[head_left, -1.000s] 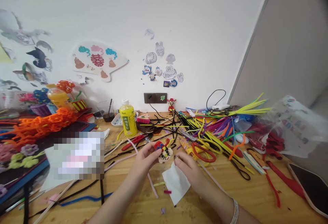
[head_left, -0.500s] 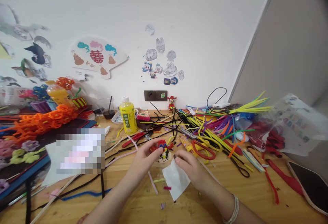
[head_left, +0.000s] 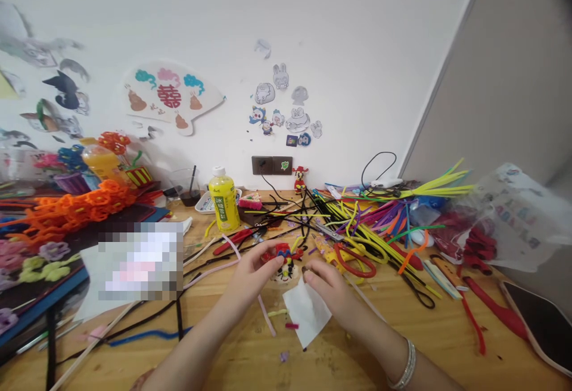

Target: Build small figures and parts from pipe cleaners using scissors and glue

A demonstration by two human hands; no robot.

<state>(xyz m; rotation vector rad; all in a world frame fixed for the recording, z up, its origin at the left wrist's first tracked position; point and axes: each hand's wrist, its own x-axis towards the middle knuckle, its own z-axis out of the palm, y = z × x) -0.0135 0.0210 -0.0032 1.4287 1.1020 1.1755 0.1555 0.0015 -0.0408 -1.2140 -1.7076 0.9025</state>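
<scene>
My left hand [head_left: 257,269] is closed on a small pipe-cleaner figure [head_left: 286,263] with a red and blue top and a pale face with black and yellow parts. Just right of it, my right hand [head_left: 325,284] is closed in a pinch. A tiny dark tip shows at its fingers, too small to name. A white sheet of paper [head_left: 307,313] hangs or lies below those fingers; whether they grip it I cannot tell. A short magenta scrap [head_left: 292,326] lies at the paper's left edge. Red-handled scissors [head_left: 355,261] rest beyond my right hand.
A yellow drink bottle [head_left: 224,200] stands behind my left hand. Bundles of pipe cleaners [head_left: 370,224] spread to the right, with a phone [head_left: 540,325] at the edge. A similar red-hatted figure [head_left: 300,180] stands by the wall. Orange pipe-cleaner flowers [head_left: 80,209] fill the left.
Both hands stay nearly in place. The figure in my left hand is turned or shifted very slightly, and the camera view has moved a little.
</scene>
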